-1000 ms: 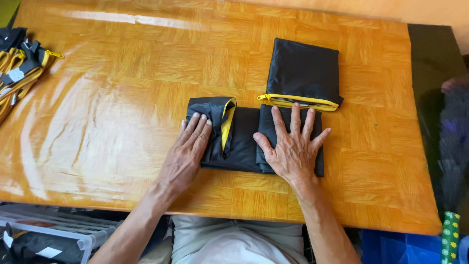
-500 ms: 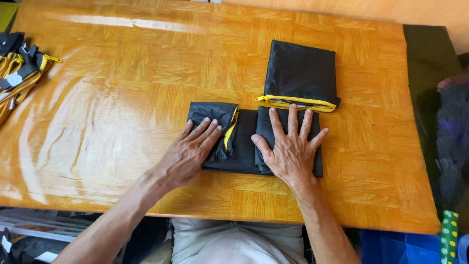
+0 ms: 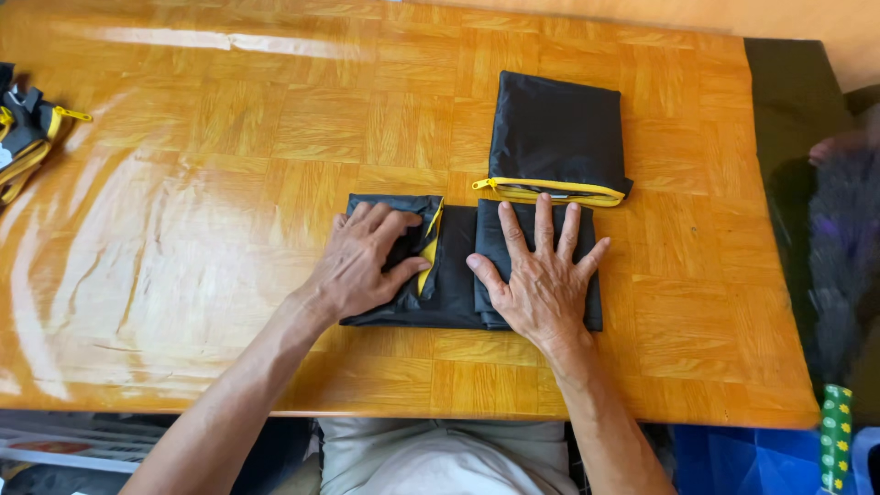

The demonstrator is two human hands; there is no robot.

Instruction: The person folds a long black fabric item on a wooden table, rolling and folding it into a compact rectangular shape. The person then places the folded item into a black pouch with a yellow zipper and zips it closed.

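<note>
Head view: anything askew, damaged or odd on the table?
Nothing damaged or spilled. The black folded fabric bag with yellow trim lies flat on the wooden parquet table under the left hand and right hand. Its zipped black pouch end sits slightly skewed. More black-and-yellow items are cut off at the left edge.

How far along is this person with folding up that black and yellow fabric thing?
Well along, it seems. The black fabric is already folded into a compact rectangle lying below the zipped pouch. In hand: the right hand presses one side flat, while the left hand tucks the other side by the yellow trim. Left: the bundle sits outside the pouch, on the wooden table.
</note>
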